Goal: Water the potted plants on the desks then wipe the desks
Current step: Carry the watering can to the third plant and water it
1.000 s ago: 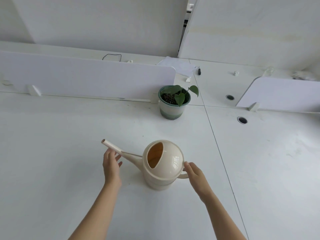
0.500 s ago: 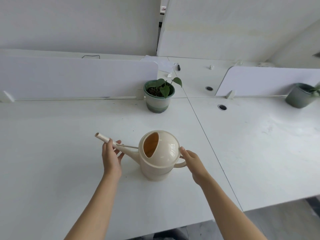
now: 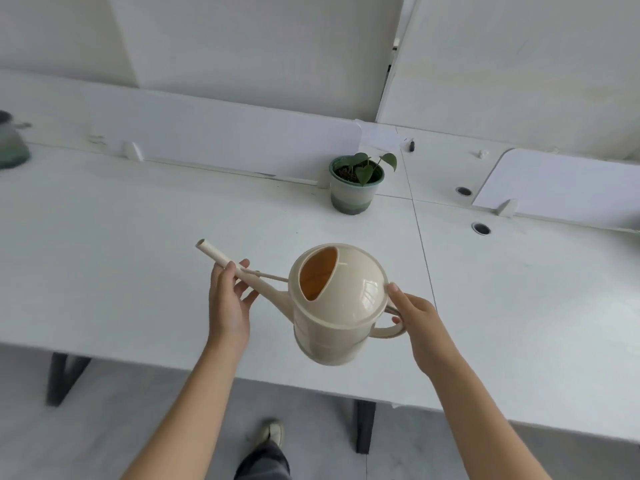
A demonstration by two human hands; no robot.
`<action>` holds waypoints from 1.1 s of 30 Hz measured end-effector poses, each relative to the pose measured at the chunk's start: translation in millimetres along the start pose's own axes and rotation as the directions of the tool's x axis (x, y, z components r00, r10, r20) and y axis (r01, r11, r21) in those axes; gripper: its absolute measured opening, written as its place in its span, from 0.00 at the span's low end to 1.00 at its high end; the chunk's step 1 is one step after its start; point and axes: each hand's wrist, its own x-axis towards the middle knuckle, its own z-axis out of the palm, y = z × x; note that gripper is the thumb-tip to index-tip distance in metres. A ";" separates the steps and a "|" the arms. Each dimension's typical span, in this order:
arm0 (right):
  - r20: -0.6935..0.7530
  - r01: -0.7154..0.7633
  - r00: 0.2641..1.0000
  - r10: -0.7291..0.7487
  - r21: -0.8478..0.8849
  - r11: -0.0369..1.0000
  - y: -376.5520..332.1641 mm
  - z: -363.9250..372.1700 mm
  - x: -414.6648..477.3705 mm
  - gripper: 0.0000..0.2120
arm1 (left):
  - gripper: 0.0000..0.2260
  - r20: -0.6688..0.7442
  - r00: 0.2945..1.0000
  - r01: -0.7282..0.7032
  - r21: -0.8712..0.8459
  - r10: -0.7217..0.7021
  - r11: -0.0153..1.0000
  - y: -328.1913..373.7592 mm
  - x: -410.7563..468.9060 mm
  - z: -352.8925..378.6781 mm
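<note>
Head view: the watering can (image 3: pixel 341 306) is held in the air over the desk's (image 3: pixel 121 254) near edge. The right hand (image 3: pixel 417 318) grips its handle (image 3: pixel 388 332), and the left hand (image 3: pixel 228 306) curls round the spout (image 3: pixel 214 252). To pour well, carry it level to the potted plant (image 3: pixel 356 183) at the far edge, then tip slowly over the soil. The desk is white, with dividers (image 3: pixel 221 133) along the back, cable holes (image 3: pixel 481 229) and another pot (image 3: pixel 10 147) at far left. The floor (image 3: pixel 104 427) is grey.

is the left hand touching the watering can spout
Touching. The head view shows the left hand holding the spout of the watering can, with the thumb on top and the fingers underneath.
</note>
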 end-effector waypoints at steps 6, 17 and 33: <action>0.188 0.015 0.982 -0.005 -0.050 0.999 0.1 4.4 -38.4 0.15 | 0.20 -0.121 0.983 -0.126 0.124 0.141 0.984 11.6 -79.6 -45.9; 0.503 0.083 0.864 -0.037 -0.069 0.994 -6.0 89.1 -86.2 0.14 | 0.12 -0.390 0.857 -0.250 0.256 0.336 0.934 66.1 -178.2 -137.4; 0.653 0.144 0.756 -0.051 -0.090 0.985 -1.8 277.8 -205.1 0.17 | 0.18 -0.551 0.736 -0.299 0.256 0.393 0.919 150.1 -261.8 -332.5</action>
